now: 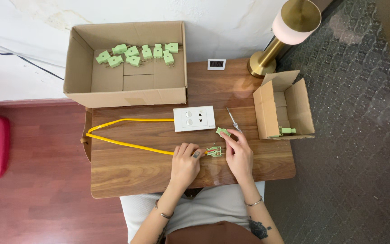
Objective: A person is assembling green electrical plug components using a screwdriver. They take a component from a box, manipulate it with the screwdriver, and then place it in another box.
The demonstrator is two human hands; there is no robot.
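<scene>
A person's left hand (pixel 186 161) presses down on the end of a yellow cable (pixel 127 143), fingers closed over it to pin it against the wooden table (pixel 127 176), apparently so the wire ends stay seated in the opened green plug body (pixel 214 151) lying just beyond its fingertips. The right hand (pixel 239 156) rests on the far side of that plug, fingers curled together with the tips touching its edge, seemingly steadying it; whether it pinches anything cannot be told. Just above the right hand's fingers lies the plug's loose green cover (pixel 222 131), and beside that a small screwdriver (pixel 233 120), both within easy reach. A white wall socket plate (pixel 194 118), the cable's other end running to it, sits farther out from the left hand. Beyond the right hand, a small open carton (pixel 290 101) holds one green plug (pixel 287 131); well past both hands, a large cardboard box (pixel 127 92) holds about ten more green plugs (pixel 136 53). A brass lamp (pixel 285 31) and a small digital clock (pixel 216 64) stand at the table's far edge.
</scene>
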